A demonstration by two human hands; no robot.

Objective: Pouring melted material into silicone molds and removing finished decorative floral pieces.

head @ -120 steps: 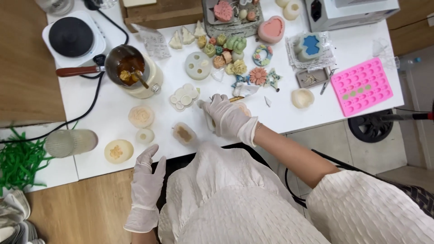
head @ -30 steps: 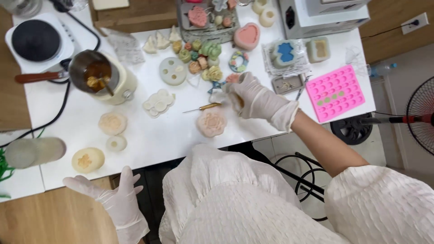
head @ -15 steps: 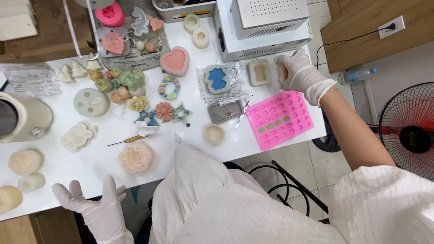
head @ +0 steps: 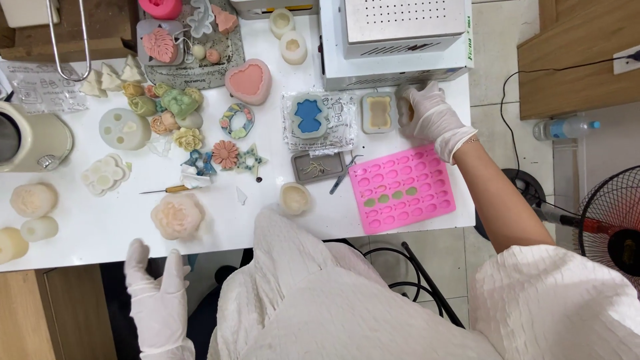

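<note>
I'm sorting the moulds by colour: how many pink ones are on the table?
3: the flat many-cavity tray near the front edge, the heart-shaped mould further back, and a round one cut off by the top edge. More may lie out of view.

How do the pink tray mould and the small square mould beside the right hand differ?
The pink tray mould is large, bright pink, with many small cavities, a few filled green. The small square mould is pale, with one cavity filled cream. The right hand is nearer the square one. Both lie flat on the white table.
</note>
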